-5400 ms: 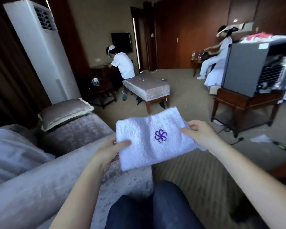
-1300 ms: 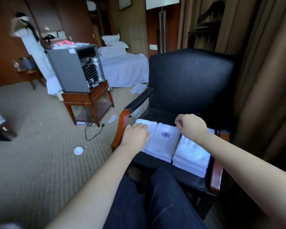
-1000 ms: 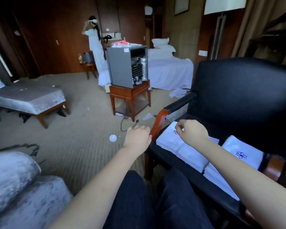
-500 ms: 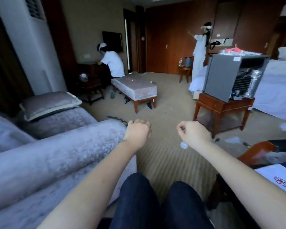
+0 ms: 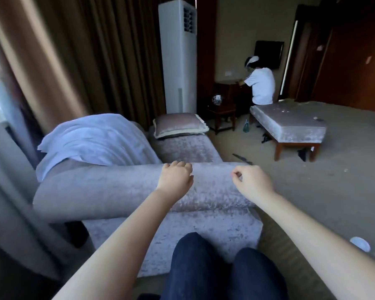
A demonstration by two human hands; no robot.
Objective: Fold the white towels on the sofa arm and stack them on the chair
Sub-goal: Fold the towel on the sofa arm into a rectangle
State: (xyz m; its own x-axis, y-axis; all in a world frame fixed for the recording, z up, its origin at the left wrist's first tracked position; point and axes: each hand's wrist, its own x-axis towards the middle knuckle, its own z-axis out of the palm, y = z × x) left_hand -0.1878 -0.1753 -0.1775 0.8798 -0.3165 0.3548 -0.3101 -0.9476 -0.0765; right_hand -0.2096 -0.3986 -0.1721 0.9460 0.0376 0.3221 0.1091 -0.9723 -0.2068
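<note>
Head view. Both hands are empty: the left hand (image 5: 175,178) and right hand (image 5: 252,182) hover with fingers loosely curled above the sofa arm (image 5: 117,187) at frame centre. The white towels (image 5: 95,137) lie in a loose, unfolded heap at the arm's far end, middle left, well apart from either hand. Judged progress: this heap remains to be folded; the chair is out of view, so the stack cannot be assessed. Surroundings: velvet sofa with a cushion (image 5: 180,125), carpet (image 5: 312,191), a standing air conditioner (image 5: 178,55) at top centre, a bench (image 5: 290,126) and a seated person (image 5: 261,87) at upper right
</note>
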